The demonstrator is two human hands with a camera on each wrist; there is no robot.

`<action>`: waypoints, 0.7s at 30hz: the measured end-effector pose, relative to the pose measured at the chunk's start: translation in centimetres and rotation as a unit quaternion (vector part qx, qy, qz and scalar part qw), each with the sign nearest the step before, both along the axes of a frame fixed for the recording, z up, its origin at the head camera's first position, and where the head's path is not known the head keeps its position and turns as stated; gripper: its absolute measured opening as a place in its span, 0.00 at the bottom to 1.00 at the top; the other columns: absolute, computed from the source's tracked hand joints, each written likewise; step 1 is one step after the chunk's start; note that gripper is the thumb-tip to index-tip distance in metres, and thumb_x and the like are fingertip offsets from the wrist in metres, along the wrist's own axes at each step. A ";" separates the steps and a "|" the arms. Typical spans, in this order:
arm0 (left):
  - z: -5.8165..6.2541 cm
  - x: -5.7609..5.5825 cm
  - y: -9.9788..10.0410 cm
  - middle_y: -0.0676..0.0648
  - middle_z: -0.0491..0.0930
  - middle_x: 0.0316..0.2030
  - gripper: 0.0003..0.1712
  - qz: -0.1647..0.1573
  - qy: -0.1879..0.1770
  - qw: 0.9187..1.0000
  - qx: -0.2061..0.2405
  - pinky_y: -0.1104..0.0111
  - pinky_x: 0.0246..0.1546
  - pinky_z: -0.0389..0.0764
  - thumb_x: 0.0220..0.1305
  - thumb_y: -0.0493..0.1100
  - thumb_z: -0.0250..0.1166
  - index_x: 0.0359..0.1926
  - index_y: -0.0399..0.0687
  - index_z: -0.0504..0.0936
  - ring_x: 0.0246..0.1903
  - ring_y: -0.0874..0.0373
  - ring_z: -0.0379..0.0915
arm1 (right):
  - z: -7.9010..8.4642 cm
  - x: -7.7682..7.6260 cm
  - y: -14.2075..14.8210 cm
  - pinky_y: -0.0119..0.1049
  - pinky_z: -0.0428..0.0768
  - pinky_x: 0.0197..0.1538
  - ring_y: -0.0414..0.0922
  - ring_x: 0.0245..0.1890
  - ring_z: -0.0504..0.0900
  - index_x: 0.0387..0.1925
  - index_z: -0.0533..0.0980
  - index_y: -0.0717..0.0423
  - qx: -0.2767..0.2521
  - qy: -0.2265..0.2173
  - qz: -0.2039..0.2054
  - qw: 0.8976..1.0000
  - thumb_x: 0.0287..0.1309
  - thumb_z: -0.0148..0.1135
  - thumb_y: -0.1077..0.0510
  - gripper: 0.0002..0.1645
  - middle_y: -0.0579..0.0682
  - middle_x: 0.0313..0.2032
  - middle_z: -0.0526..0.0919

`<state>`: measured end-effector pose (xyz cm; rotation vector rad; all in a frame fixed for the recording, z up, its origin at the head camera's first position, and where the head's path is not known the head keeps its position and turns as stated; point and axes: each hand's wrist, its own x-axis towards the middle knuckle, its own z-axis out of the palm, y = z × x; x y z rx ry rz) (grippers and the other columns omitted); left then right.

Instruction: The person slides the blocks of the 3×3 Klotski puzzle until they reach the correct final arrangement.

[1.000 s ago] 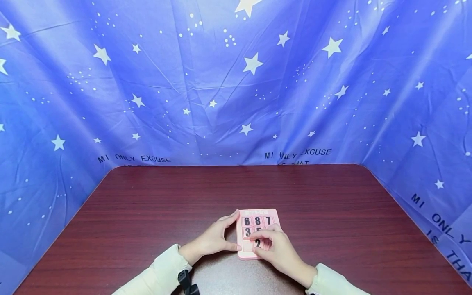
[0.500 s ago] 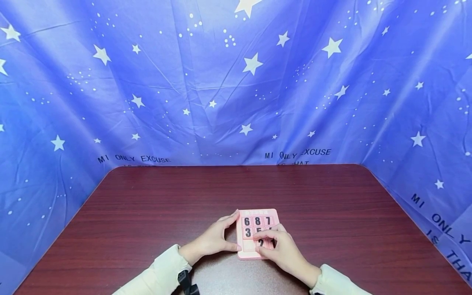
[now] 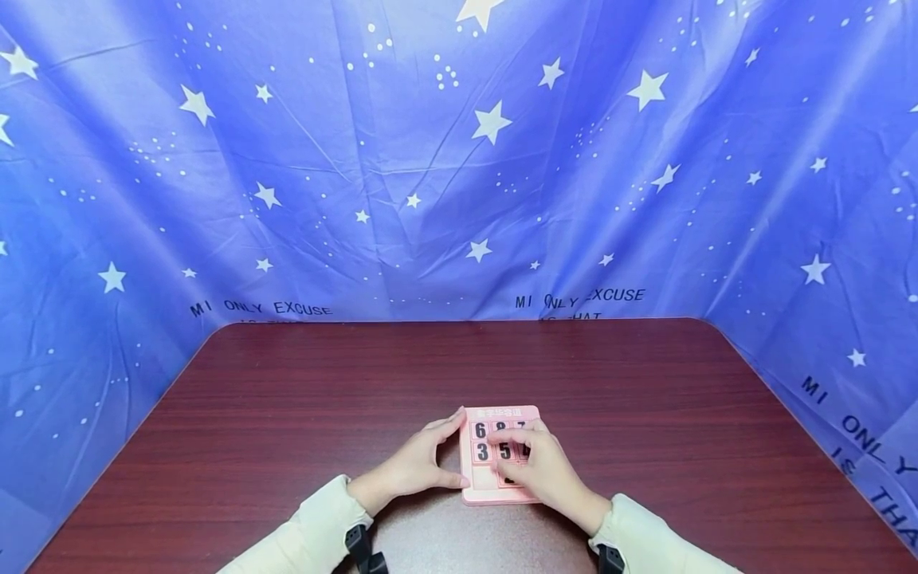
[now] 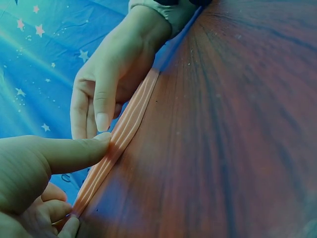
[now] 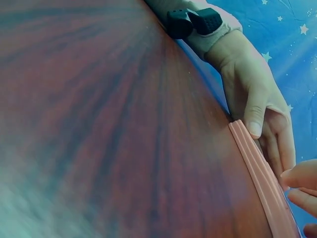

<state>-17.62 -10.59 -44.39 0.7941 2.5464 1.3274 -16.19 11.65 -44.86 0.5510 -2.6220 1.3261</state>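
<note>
A pink number sliding puzzle (image 3: 495, 501) lies on the table, its tiles printed with black digits. At its bottom left is a bare slot (image 3: 484, 477), with the 2 tile (image 3: 510, 481) to the right of it, partly covered. My left hand (image 3: 414, 464) holds the puzzle's left side, thumb near the lower corner and fingers at the upper one. Over the right part of the tiles is my right hand (image 3: 551, 472), thumb and index finger apart, the thumb tip close over the 2 tile. It hides the lower right tiles. In the left wrist view, the puzzle's ridged edge (image 4: 130, 124) shows beside my left thumb.
The dark red wood-grain table (image 3: 323, 399) spreads around the puzzle. A blue curtain (image 3: 430, 159) with white stars stands along its back and sides. A black strap device (image 3: 362, 548) sits on the left sleeve.
The 2 tile has slid right, widening the slot at bottom left. My right hand has then moved up over the tiles, uncovering the 5 and partly covering the 8 and 7. The left hand stays put.
</note>
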 end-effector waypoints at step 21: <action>0.1 0.0 0.0 0.39 0.56 0.69 0.55 0.000 -0.013 1.000 0.007 0.50 0.66 0.55 0.41 0.42 0.76 0.69 0.34 0.57 0.67 0.46 0.54 | -0.3 -0.5 0.1 0.27 0.66 0.29 0.36 0.29 0.63 0.36 0.86 0.45 0.005 -0.011 -0.001 1.000 0.39 0.74 0.62 0.17 0.43 0.28 0.71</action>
